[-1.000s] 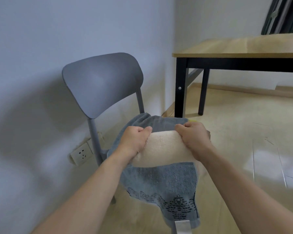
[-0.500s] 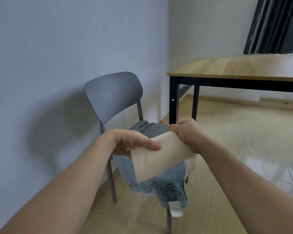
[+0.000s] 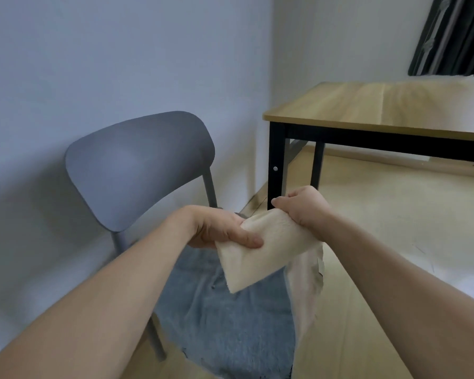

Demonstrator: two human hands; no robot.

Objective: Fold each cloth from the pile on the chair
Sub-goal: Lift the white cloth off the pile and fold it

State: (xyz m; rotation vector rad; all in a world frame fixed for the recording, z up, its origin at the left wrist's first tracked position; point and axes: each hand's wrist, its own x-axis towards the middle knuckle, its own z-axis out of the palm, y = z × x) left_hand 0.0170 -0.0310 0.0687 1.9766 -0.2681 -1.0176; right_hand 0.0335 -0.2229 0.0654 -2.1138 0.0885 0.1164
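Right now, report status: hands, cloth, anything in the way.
Left hand and right hand both grip the cream cloth, folded, held above the chair. Blue towel lies on the seat. Nothing blocks.

Soft, even daylight fills the room, seemingly from the right, where pale glare sheens the floor and washes the far end of the wooden surface. The chair throws a broad, diffuse shadow onto the wall behind it. Focus is slightly soft throughout, with smeared texture on the blue towel near the bottom edge. Wide-angle distortion stretches the forearms at the lower corners and tilts the vertical lines.
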